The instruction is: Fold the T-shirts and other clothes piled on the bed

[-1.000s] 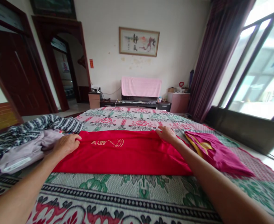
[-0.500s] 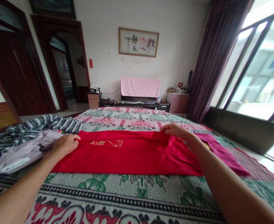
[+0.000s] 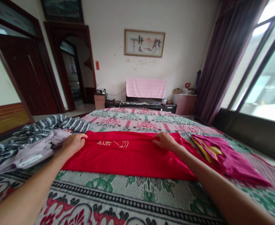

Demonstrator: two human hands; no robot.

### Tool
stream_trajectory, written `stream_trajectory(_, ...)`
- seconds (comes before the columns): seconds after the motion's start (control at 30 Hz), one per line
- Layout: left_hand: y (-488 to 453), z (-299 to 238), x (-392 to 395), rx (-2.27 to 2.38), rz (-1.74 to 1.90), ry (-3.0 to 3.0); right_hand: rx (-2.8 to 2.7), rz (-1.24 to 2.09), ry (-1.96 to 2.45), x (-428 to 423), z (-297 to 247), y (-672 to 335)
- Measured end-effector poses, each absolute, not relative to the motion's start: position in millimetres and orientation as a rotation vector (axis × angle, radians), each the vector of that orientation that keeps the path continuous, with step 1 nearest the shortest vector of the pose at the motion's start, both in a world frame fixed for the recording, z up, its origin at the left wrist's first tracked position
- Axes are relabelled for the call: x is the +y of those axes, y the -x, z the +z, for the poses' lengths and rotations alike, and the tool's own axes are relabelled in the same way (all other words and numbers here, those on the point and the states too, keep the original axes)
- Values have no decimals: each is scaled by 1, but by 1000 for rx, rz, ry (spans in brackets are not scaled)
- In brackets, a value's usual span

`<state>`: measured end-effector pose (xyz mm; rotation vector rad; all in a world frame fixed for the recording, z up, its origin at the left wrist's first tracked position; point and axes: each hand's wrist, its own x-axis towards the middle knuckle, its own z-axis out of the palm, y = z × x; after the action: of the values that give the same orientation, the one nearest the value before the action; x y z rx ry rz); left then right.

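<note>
So we've got the red printed garment [image 3: 128, 162] laid out in a long strip across the floral bedspread [image 3: 149, 195], lavender garment [image 3: 46, 145] to the left, magenta garment [image 3: 237, 161] to the right. Our left hand [image 3: 74, 143] curls at its far left corner; our right hand [image 3: 166, 141] lies on its far right part, fingers together. Can't tell if either's actually gripping. Mostly flat, we'd say, but the right end's creases aren't smoothed yet.
</note>
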<state>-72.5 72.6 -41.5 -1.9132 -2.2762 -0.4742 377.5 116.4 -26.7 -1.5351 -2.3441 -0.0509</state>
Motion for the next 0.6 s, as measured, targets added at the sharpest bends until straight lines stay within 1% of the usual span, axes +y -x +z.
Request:
stream_trajectory(0.13,70,-42,73,-2250,-439,1831,-2349,-164,1589,122,-36,-379)
stream_trajectory(0.27,72,-39,75,-2200,-534,1754,-2270,-169,1505,129,-35,-384)
stream_trajectory(0.37,74,-38,76,-2192,-572,1703,-2296,-121,1427,133,-33,-387)
stream_trajectory(0.5,79,-43,78,-2283,-484,1803,-2483,33,1350,132,-33,-391)
stream_trajectory(0.6,82,-45,79,-2343,-486,1786,-2391,29,1365,131,-35,-391)
